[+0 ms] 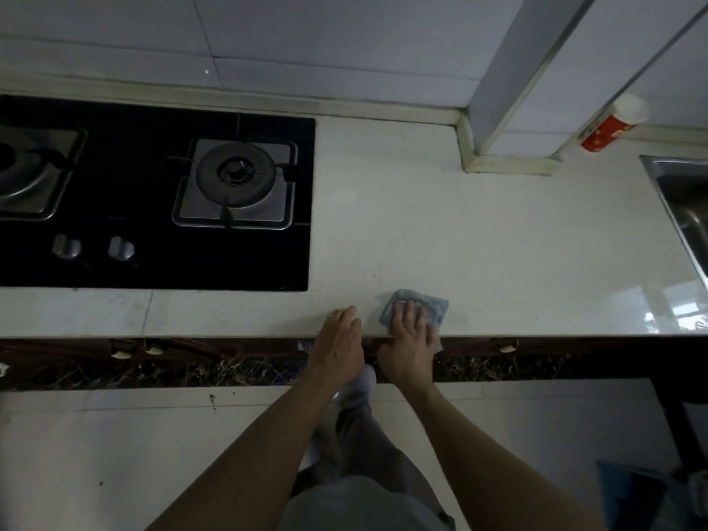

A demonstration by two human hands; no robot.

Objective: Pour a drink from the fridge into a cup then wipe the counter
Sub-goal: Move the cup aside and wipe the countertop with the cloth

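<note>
A folded blue cloth (429, 303) lies on the white counter (479, 243) near its front edge. My right hand (410, 343) presses flat on the cloth with straight fingers. My left hand (339, 339) rests open on the counter edge just left of the cloth, holding nothing. A red and white cup (613, 126) stands at the back right against the tiled wall. No drink container is in view.
A black gas hob (161, 258) with two burners and two knobs fills the left of the counter. A steel sink (682, 201) sits at the right edge. A tiled column (509, 101) juts out at the back. Below lie cabinet fronts and a light floor.
</note>
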